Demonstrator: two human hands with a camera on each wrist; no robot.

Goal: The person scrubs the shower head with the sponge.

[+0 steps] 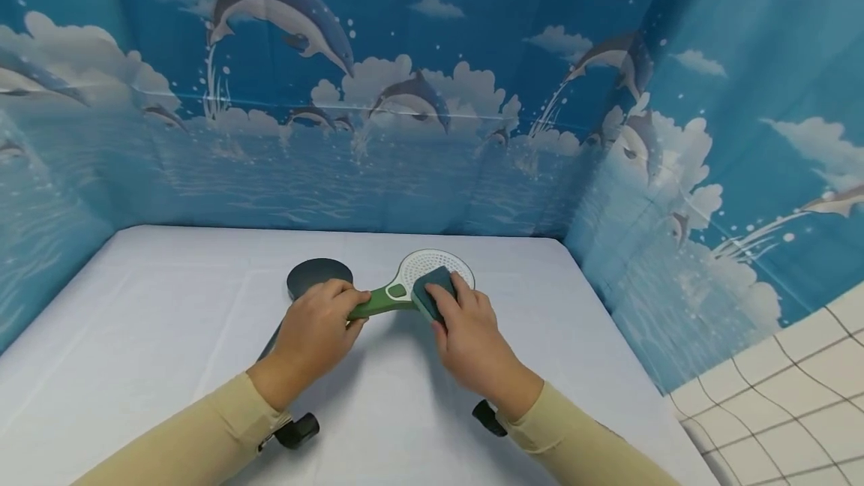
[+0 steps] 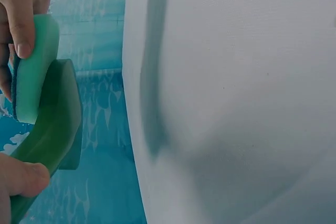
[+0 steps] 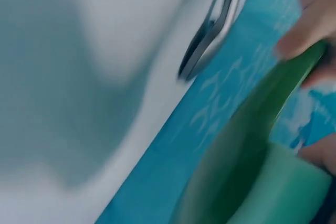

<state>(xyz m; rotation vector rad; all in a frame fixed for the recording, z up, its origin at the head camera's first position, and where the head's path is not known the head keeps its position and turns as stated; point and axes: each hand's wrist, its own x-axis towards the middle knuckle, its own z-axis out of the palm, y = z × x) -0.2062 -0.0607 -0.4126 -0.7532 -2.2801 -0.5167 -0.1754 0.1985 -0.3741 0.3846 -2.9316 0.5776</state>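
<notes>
My left hand [image 1: 320,332] grips the green handle of a shower head [image 1: 425,261], with the thumb and fingers around it. Its round white face, full of small holes, points up toward me. In my right hand [image 1: 472,328] is a sponge [image 1: 432,292], pinched between thumb and fingers. Its dark scouring layer is uppermost, while the light green foam [image 2: 37,72] lies against the near side of the shower head. The sponge covers part of the perforated face. From the left wrist view, the green curved back [image 2: 58,114] of the shower head shows, held above the table.
A dark, round-headed thing with a long handle [image 1: 319,274] lies on the white-covered table [image 1: 202,283], partly behind my left hand. Dolphin-print curtains [image 1: 405,171] hang at the back and sides. White tiles [image 1: 796,388] show at the lower right. Black wrist straps hang below both sleeves.
</notes>
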